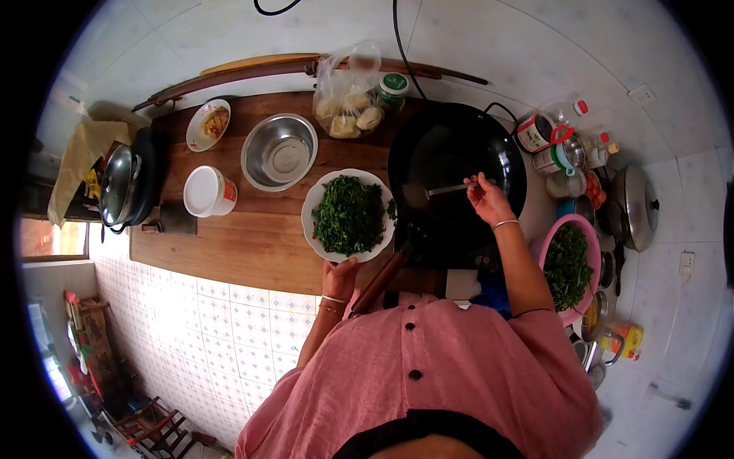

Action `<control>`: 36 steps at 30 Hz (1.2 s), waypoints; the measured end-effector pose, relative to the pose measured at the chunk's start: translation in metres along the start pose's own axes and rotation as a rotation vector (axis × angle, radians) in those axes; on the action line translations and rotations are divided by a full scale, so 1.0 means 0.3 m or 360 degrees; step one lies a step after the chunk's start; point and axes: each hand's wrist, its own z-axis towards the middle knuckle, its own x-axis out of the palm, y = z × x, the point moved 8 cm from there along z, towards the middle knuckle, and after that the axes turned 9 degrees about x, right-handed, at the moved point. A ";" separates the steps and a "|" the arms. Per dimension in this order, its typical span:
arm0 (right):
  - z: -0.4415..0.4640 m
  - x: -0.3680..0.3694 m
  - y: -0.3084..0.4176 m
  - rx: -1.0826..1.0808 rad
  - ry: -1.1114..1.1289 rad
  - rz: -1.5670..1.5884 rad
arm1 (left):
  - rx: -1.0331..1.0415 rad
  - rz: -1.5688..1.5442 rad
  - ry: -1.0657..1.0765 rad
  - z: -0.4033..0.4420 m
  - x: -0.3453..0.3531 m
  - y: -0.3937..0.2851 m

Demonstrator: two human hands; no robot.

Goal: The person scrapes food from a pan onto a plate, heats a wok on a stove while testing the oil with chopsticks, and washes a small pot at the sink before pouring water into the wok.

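My left hand (341, 278) grips the near rim of a white plate (312, 229) heaped with chopped green leaves (348, 214). The plate is at the counter's right part, just left of a black wok (436, 145). Over the wok, my right hand (488, 197) is closed around the end of a thin utensil (451, 188) that points left across the pan. The wok's wooden handle (380, 283) slants toward my body, to the right of my left hand.
A steel bowl (280, 152), white tub (205, 191) and small food plate (208, 126) stand left. Behind are a bag of buns (348, 103) and a green-lidded jar (394, 88). Bottles (535, 131) and a pink basin (592, 249) of greens stand right.
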 end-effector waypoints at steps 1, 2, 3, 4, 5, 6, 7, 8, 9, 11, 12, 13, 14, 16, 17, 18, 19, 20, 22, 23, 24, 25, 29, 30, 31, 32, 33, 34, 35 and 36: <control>-0.001 -0.027 0.010 -0.0005 -0.0082 -0.0121 | 0.0013 -0.0003 -0.0001 0.001 0.007 -0.004; -0.002 -0.055 0.015 -0.0006 -0.0165 -0.0243 | 0.0026 -0.0006 -0.0007 -0.001 0.009 -0.006; -0.004 -0.069 0.010 0.0022 -0.0186 -0.0284 | 0.0027 -0.0009 -0.0013 -0.001 0.005 -0.006; 0.001 -0.075 -0.001 0.0023 -0.0185 -0.0288 | 0.0017 -0.0018 -0.0003 0.001 0.002 -0.002; 0.007 -0.084 -0.022 0.0057 -0.0191 -0.0276 | 0.0004 -0.0027 0.0007 0.002 0.000 0.001; 0.006 -0.083 -0.039 0.0089 -0.0198 -0.0262 | 0.0002 -0.0028 0.0008 0.003 -0.001 0.003; 0.007 -0.078 -0.053 0.0087 -0.0199 -0.0261 | -0.0001 -0.0028 -0.0005 0.005 -0.004 0.005; 0.012 -0.076 -0.078 0.0117 -0.0218 -0.0163 | -0.0003 -0.0027 -0.0017 0.007 -0.007 0.006; 0.014 -0.065 -0.101 0.0149 -0.0237 -0.0066 | -0.0004 -0.0026 -0.0015 0.007 -0.010 0.006; 0.017 -0.027 -0.123 0.0166 -0.0185 0.0035 | -0.0012 -0.0004 -0.0014 0.009 -0.017 0.009; 0.018 -0.008 -0.129 0.0183 -0.0133 0.0134 | -0.0010 -0.0003 -0.0013 0.009 -0.008 0.004; 0.016 0.001 -0.124 0.0184 -0.0132 0.0134 | 0.0003 0.0002 -0.0018 0.007 0.000 -0.002; 0.017 0.020 -0.102 0.0099 -0.0073 0.0179 | 0.0015 0.0007 -0.0024 0.006 0.007 -0.010; 0.027 0.028 -0.076 0.0012 -0.0014 0.0225 | 0.0011 0.0002 -0.0016 0.007 0.016 -0.016; 0.031 0.012 -0.059 -0.0041 -0.0082 0.0189 | 0.0009 -0.0005 -0.0009 0.008 0.019 -0.017; 0.037 -0.013 -0.045 -0.0096 -0.0149 0.0151 | 0.0012 -0.0006 -0.0007 0.011 0.014 -0.016; 0.045 -0.029 -0.045 -0.0112 -0.0167 0.0146 | 0.0023 -0.0031 0.0012 0.016 0.011 -0.013; 0.054 -0.041 -0.054 -0.0114 -0.0166 0.0143 | 0.0034 -0.0057 0.0033 0.020 0.010 -0.011; 0.053 -0.061 -0.078 -0.0143 -0.0274 0.0163 | 0.0049 -0.0042 0.0039 0.024 0.017 -0.016; 0.055 -0.062 -0.092 -0.0144 -0.0274 0.0163 | 0.0062 -0.0023 0.0042 0.025 0.019 -0.021; 0.056 -0.053 -0.113 -0.0104 -0.0234 0.0204 | 0.0061 -0.0024 0.0043 0.024 0.025 -0.024; 0.055 -0.044 -0.131 -0.0065 -0.0196 0.0247 | 0.0069 -0.0032 0.0042 0.024 0.032 -0.031; 0.030 0.001 -0.161 0.0035 -0.0175 0.0334 | 0.0077 -0.0018 0.0021 0.030 0.027 -0.032; 0.018 0.032 -0.157 0.0049 -0.0117 0.0347 | 0.0088 -0.0015 0.0019 0.031 0.026 -0.035; 0.006 0.062 -0.153 0.0065 -0.0061 0.0360 | 0.0081 0.0003 0.0003 0.032 0.025 -0.034; -0.009 0.085 -0.147 0.0069 -0.0052 0.0359 | 0.0074 0.0020 -0.0011 0.033 0.024 -0.035; -0.030 0.129 -0.131 0.0050 0.0047 0.0315 | 0.0083 0.0024 -0.0014 0.035 0.028 -0.038; -0.046 0.168 -0.118 0.0033 0.0147 0.0269 | 0.0076 0.0008 -0.0010 0.036 0.034 -0.039; -0.058 0.181 -0.111 0.0047 0.0161 0.0262 | 0.0074 -0.0009 -0.0011 0.032 0.039 -0.040; -0.068 0.199 -0.095 0.0005 0.0205 0.0235 | 0.0099 -0.0006 -0.0025 0.032 0.039 -0.043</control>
